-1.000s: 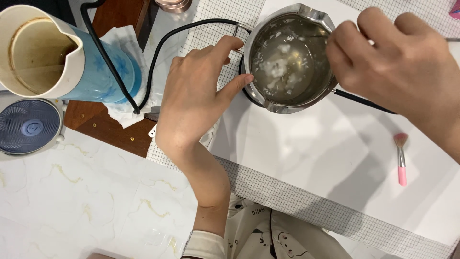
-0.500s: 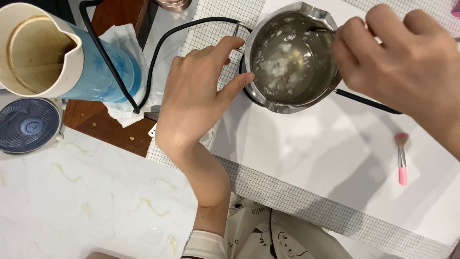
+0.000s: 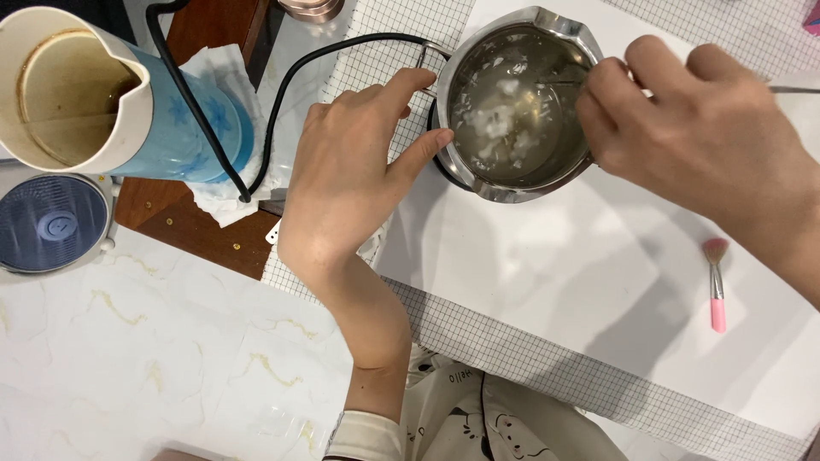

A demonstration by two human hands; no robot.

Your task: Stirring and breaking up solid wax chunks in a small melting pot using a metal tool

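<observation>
I see the pot (image 3: pixel 517 102), a shiny steel one with a pouring lip, sitting on a white sheet (image 3: pixel 598 282) on the table, half full of clear liquid with white flakes floating in it. My left hand (image 3: pixel 359 171) is open against the pot's left side, thumb tip on the rim, fingers spread by the wire handle, gripping nothing; it has not moved since a second ago. My right hand (image 3: pixel 692 137) is curled at the right rim, pinching a thin metal stirrer (image 3: pixel 555 83) that reaches into the liquid; it has shifted a little left and lower than half a second ago, hiding more of the rim. A black cable (image 3: pixel 282 94) loops left of the pot. Further left stands a blue jug (image 3: pixel 128 102) on crumpled tissue (image 3: pixel 222 196), above a small round fan (image 3: pixel 51 224). A pink brush (image 3: pixel 715 282) lies on the sheet, right.
</observation>
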